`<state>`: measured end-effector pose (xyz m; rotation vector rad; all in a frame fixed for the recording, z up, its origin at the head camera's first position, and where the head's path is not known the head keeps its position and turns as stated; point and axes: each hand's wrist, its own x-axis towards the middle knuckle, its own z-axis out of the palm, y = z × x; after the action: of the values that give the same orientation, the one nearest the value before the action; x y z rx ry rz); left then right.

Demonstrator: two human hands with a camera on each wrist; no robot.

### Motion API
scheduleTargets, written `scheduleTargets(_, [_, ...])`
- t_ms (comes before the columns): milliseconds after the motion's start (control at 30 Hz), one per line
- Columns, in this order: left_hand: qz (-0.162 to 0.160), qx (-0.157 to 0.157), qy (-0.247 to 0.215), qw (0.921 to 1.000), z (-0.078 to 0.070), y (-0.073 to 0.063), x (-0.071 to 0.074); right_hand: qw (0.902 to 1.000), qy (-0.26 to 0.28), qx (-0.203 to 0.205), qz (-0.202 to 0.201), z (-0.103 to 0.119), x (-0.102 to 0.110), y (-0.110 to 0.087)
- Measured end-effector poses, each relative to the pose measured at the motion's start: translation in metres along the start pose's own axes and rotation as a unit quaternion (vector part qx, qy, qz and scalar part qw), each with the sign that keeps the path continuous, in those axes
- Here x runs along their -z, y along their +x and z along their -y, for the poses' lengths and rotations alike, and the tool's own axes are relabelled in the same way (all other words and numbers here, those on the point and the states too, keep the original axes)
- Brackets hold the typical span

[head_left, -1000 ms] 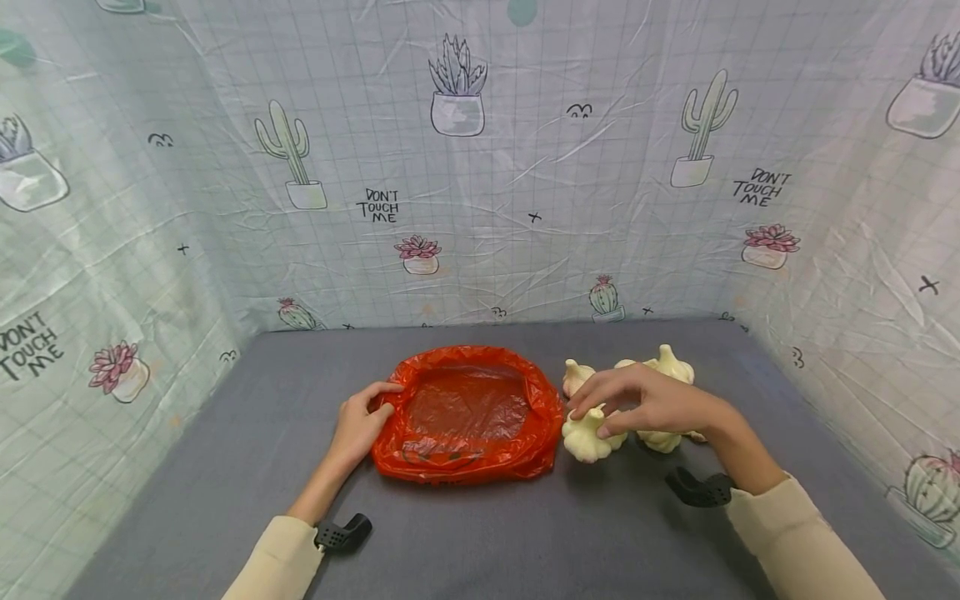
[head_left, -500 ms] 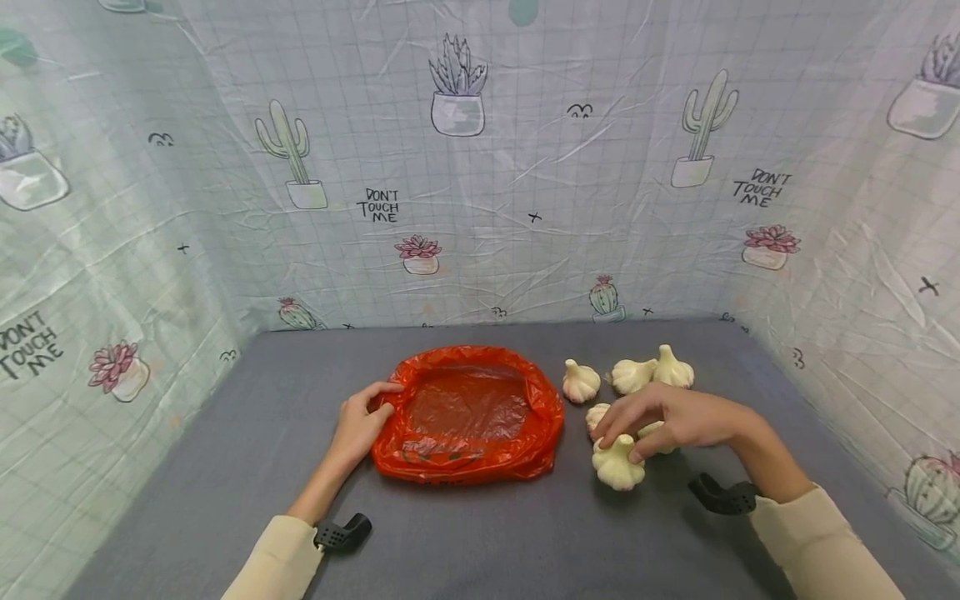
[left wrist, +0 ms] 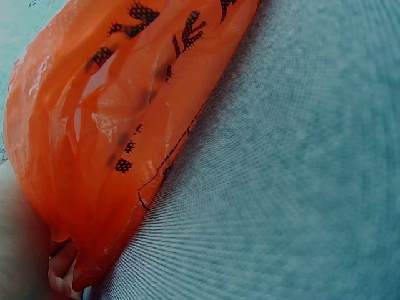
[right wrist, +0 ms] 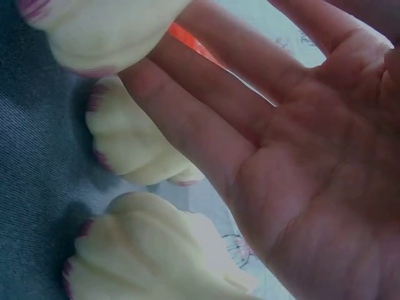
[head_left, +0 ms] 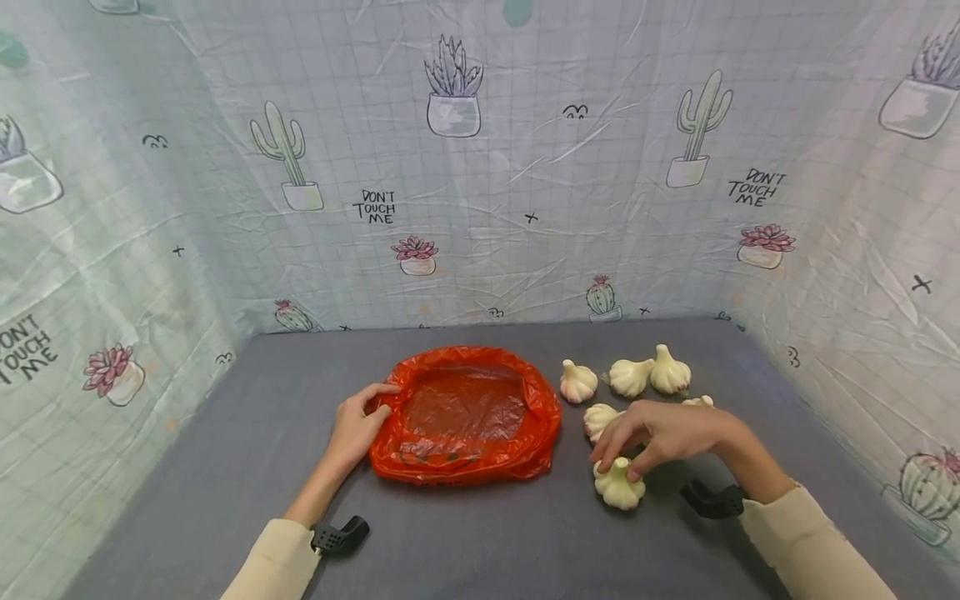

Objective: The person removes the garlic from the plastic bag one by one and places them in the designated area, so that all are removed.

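Note:
My left hand (head_left: pixel 358 425) pinches the left rim of a red plastic bag (head_left: pixel 457 473), which lies with its mouth spread wide on the grey table. Dark print shows on the bag (left wrist: pixel 94 144) in the left wrist view. Thumb and fingers of my right hand (head_left: pixel 671 432) hold a garlic bulb (head_left: pixel 621 490) by its upper part, stem up, close to the tabletop. Another bulb (head_left: pixel 598 421) sits just behind those fingers. In the right wrist view the held bulb (right wrist: pixel 112 31) is at the top left, with two more bulbs below it; the palm (right wrist: pixel 312 187) faces the camera.
Farther back on the right stand three garlic bulbs: one (head_left: pixel 578 383) beside the bag, then one lying tilted (head_left: pixel 629 377) and one upright (head_left: pixel 670 372). Part of another (head_left: pixel 699 401) shows behind my right hand. A patterned cloth (head_left: pixel 480 250) encloses the table's back and sides.
My right hand has carried the held garlic bulb from beside the bag rightward and toward me, lowering it near the table. The left hand keeps its hold on the bag.

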<state>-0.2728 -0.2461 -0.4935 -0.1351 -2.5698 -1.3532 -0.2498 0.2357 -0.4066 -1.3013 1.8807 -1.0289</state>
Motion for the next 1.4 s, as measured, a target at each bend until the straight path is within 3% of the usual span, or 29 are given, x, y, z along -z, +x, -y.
scheduleTargets(333, [-0.006, 0.003, 0.002, 1.0, 0.001, 0.0, -0.001, 0.999, 0.024, -0.037, 0.009, -0.01, -0.003, 0.004])
scheduleTargets(600, [-0.007, 0.001, -0.001, 1.0, 0.0, -0.001, -0.001, 0.9968, 0.04, -0.069, 0.006, -0.004, -0.005, 0.006])
scheduleTargets(900, [-0.007, 0.001, 0.003, 1.0, 0.001, 0.0, -0.001, 0.9982, 0.04, -0.042, 0.016, -0.001, -0.005, 0.006])
scheduleTargets(1167, [-0.009, -0.001, 0.008, 0.9999, 0.001, 0.001, -0.001, 1.0, -0.002, -0.007, -0.004, -0.002, -0.005, 0.008])
scheduleTargets(1400, [-0.008, -0.005, 0.009, 0.9999, 0.001, 0.001, -0.001, 0.9998, 0.008, -0.018, -0.003, 0.001, -0.005, 0.006])
